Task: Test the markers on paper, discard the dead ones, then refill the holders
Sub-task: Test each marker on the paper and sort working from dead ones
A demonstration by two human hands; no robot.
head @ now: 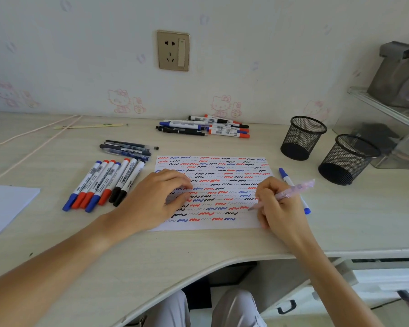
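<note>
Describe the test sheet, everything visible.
The sheet is white paper lying flat on the desk, near its front edge. Rows of short squiggles in red, blue and black fill it, some bold, some faint and thin. The left hand rests on its left part. The right hand rests on its right part, gripping a pink pen with the tip at the paper. A blue marker lies along its right edge.
</note>
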